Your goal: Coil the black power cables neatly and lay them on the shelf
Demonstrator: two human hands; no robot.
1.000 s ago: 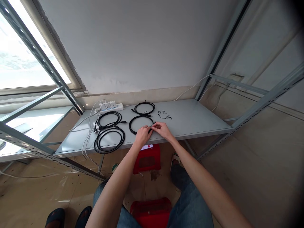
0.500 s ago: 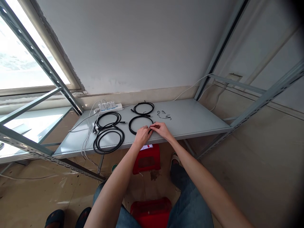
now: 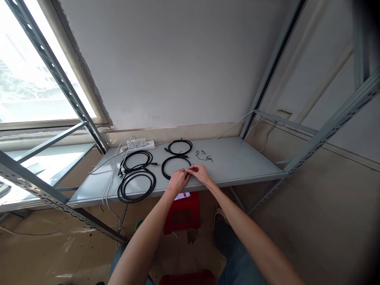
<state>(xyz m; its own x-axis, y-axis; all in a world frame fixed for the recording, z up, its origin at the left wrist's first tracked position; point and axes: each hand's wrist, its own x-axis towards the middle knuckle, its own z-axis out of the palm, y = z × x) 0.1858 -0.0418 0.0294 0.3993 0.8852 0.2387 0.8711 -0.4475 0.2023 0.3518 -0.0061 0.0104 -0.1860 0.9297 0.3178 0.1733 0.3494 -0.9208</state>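
A coiled black cable (image 3: 174, 165) lies near the front edge of the grey metal shelf (image 3: 237, 158). My left hand (image 3: 177, 181) and my right hand (image 3: 199, 174) meet at the coil's right side, fingertips pinched together on it. What they pinch there is too small to name beyond the cable itself. Several small black twist ties (image 3: 204, 155) lie just behind my right hand.
Three more black cable coils lie on the shelf: one at the back (image 3: 179, 147), two at the left (image 3: 136, 158) (image 3: 136, 185). A white power strip (image 3: 137, 144) with white cords sits by the wall. A red stool (image 3: 182, 213) stands under the shelf.
The view has tilted upward, so the shelf and hands sit lower in the picture. Both hands stay pinched at the same spot on the coil.
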